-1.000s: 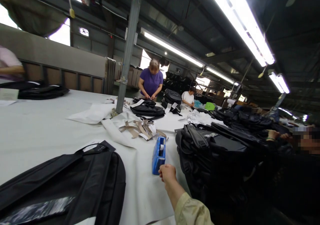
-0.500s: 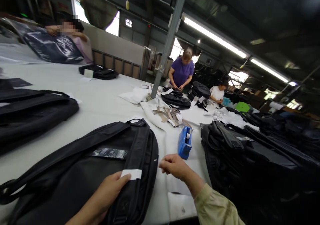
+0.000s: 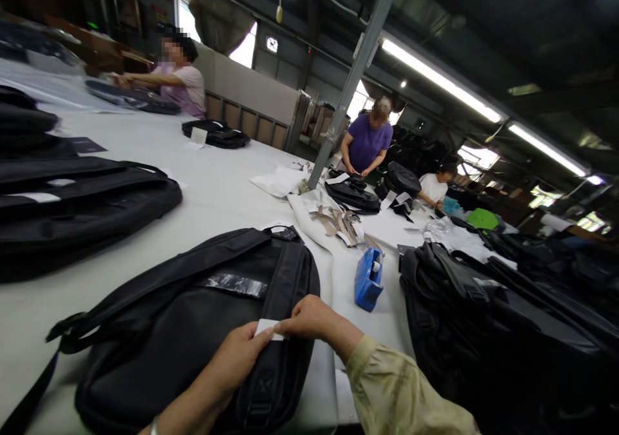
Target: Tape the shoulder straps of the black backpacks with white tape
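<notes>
A black backpack lies in front of me with its shoulder straps facing up. Around or across its right shoulder strap is a white paper band. My left hand pinches the band's left end, thumb on top and the fingers partly hidden beneath. With fingertips closed, my right hand pinches the right end of that band, close to my left thumb. A strip of shiny clear film sits on the backpack's back panel between the straps.
A blue tape dispenser stands right of the backpack on the white table. Black bags are piled at the right, and another backpack lies left. Paper scraps lie near a metal post. Several co-workers are behind.
My right hand has come left from beside the backpack onto the white band. The view has shifted left. The co-worker at far left has lowered the dark wrapped item onto the table.
</notes>
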{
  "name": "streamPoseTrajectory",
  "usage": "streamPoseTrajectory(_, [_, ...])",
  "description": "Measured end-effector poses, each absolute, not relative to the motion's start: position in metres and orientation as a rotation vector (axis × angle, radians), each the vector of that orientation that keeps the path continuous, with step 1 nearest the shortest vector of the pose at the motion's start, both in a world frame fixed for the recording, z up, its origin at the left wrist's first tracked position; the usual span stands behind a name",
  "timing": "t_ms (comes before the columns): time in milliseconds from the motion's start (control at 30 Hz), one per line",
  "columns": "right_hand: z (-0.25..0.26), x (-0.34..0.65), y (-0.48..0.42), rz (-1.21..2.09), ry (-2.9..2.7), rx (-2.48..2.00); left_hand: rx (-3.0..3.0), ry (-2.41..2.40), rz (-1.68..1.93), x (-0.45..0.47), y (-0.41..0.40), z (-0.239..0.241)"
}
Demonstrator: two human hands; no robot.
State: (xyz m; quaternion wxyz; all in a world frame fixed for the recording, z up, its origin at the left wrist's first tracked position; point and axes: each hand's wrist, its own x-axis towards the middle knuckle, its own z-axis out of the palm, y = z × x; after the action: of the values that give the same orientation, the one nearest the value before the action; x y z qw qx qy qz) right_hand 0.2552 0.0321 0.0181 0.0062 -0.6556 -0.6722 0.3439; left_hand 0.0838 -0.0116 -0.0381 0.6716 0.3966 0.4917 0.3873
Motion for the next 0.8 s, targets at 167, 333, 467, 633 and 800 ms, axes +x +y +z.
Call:
streamPoseTrajectory(167, [0.016,0.259,0.032,1.023,-2.109,-2.066,0.81,1.088,0.886,0.082,-0.014,-0.035])
streamPoseTrajectory(333, [0.007,0.269,0.018,1.467,-1.609,-1.803,0.598,0.902,0.848,0.074,-0.013,-0.028])
streamPoseTrajectory(467, [-0.004,0.266,0.006,1.806,-1.103,-1.347,0.457,0.796,0.789,0.069,-0.009,-0.026])
streamPoseTrajectory(633, [-0.009,0.255,0.002,1.608,-1.15,-1.592,0.45,0.817,0.782,0.07,-0.011,-0.02])
streamPoseTrajectory(800, [-0.002,0.253,0.001,1.193,-1.174,-1.765,0.493,0.817,0.785,0.072,-0.015,-0.014])
